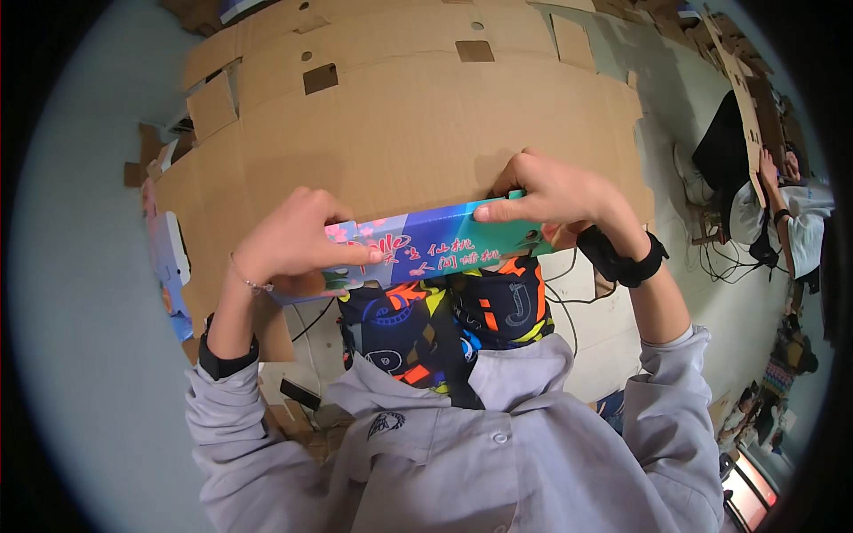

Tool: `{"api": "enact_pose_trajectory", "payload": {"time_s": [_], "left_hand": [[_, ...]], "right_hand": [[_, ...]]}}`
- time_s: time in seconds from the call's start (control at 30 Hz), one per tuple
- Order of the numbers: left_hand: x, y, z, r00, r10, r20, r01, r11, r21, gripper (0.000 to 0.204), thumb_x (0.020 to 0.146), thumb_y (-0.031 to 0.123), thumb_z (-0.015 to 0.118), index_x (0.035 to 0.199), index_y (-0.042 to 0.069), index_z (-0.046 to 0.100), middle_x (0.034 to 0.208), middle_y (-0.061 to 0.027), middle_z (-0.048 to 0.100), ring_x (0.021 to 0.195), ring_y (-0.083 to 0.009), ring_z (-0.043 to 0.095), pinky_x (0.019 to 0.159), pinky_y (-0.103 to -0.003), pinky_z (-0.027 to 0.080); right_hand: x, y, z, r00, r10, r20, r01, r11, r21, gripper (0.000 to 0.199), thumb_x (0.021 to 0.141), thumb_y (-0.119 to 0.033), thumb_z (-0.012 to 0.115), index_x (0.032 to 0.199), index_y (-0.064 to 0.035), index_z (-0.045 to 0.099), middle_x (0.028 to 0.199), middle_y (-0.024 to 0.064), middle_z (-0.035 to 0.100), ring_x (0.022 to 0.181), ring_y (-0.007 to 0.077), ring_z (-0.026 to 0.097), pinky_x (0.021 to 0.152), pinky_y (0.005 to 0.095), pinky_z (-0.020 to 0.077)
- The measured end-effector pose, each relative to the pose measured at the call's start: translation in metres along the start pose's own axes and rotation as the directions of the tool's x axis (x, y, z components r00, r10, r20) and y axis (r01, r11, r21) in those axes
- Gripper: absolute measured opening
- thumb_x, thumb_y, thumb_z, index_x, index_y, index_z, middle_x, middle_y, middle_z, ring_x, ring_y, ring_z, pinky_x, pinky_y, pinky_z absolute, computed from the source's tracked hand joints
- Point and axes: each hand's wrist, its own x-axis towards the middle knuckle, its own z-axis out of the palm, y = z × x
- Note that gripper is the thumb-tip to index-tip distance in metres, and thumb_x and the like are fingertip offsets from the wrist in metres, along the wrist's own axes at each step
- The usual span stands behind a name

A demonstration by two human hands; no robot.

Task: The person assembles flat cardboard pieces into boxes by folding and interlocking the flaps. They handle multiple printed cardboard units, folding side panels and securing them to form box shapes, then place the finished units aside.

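Observation:
I hold a flat printed carton (pixel 426 244), blue and teal with pink flowers and red lettering, edge-on across my front. My left hand (pixel 293 240) grips its left end, the index finger laid along the printed face. My right hand (pixel 555 195) clasps its right end, fingers over the top edge and the index finger pointing left along it. A black band sits on each wrist. Behind the carton lies a large unfolded brown cardboard sheet (pixel 418 115) with flaps and cut-outs.
More printed cartons (pixel 169 258) lie by the cardboard's left edge. Cardboard pieces (pixel 746 98) stand at the far right, where another person (pixel 795 213) in white bends over. Black cables (pixel 569 293) run across the pale floor. My grey shirt and patterned dark cloth fill the bottom.

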Motion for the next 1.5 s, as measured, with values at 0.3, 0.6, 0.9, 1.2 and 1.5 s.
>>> {"api": "enact_pose_trajectory", "payload": {"time_s": [0.3, 0.6, 0.9, 1.2, 1.5], "left_hand": [[-0.103, 0.052, 0.102, 0.928, 0.182, -0.324, -0.041, 0.916, 0.398, 0.077, 0.069, 0.047, 0.079, 0.131, 0.009, 0.054, 0.126, -0.0147, 0.053, 0.113, -0.0370, 0.050, 0.093, -0.048, 0.040], [-0.210, 0.030, 0.153, 0.943, -0.279, -0.179, 0.260, 0.958, -0.122, 0.032, 0.071, 0.021, 0.077, 0.099, 0.008, 0.070, 0.081, -0.0061, 0.062, 0.068, -0.0218, 0.059, 0.059, -0.033, 0.047], [-0.221, -0.102, 0.200, 0.376, -0.814, -0.444, -0.647, 0.112, -0.754, 0.034, 0.092, 0.022, 0.064, 0.115, -0.002, 0.060, 0.095, -0.0077, 0.065, 0.083, -0.0200, 0.065, 0.073, -0.034, 0.054], [-0.104, -0.089, 0.140, 0.161, -0.831, -0.533, -0.877, 0.128, -0.464, 0.035, 0.095, 0.022, 0.060, 0.117, -0.005, 0.058, 0.100, -0.0110, 0.065, 0.088, -0.0223, 0.065, 0.079, -0.034, 0.055], [-0.111, -0.123, 0.114, 0.001, -0.546, -0.838, -0.634, 0.648, -0.423, 0.035, 0.097, 0.015, 0.055, 0.122, -0.010, 0.053, 0.114, -0.0159, 0.063, 0.103, -0.0253, 0.063, 0.092, -0.038, 0.052]], "right_hand": [[-0.099, -0.013, 0.070, 0.778, -0.465, -0.421, 0.241, 0.841, -0.484, 0.053, 0.087, -0.045, 0.062, 0.122, -0.0063, 0.060, 0.095, 0.0180, 0.064, 0.091, 0.0370, 0.063, 0.083, 0.0453, 0.0493], [-0.226, 0.057, 0.120, 0.999, 0.007, -0.044, 0.028, 0.675, 0.738, 0.038, 0.088, -0.034, 0.068, 0.094, 0.0038, 0.067, 0.080, 0.0157, 0.070, 0.065, 0.0276, 0.068, 0.063, 0.0333, 0.0541], [-0.146, 0.219, 0.242, 0.670, 0.643, -0.371, 0.549, -0.092, 0.831, 0.035, 0.092, -0.033, 0.063, 0.110, -0.0036, 0.058, 0.096, 0.0070, 0.065, 0.085, 0.0174, 0.062, 0.076, 0.0339, 0.0528], [-0.065, 0.166, 0.114, 0.450, 0.571, -0.687, 0.845, -0.023, 0.534, 0.043, 0.093, -0.023, 0.064, 0.128, -0.0024, 0.052, 0.123, 0.0078, 0.060, 0.111, 0.0196, 0.060, 0.096, 0.0344, 0.0487], [-0.083, 0.148, 0.080, 0.035, 0.308, -0.951, 0.595, 0.758, 0.267, 0.043, 0.084, 0.002, 0.069, 0.125, -0.0011, 0.056, 0.120, 0.0107, 0.061, 0.105, 0.0186, 0.061, 0.093, 0.0330, 0.0486]]}}
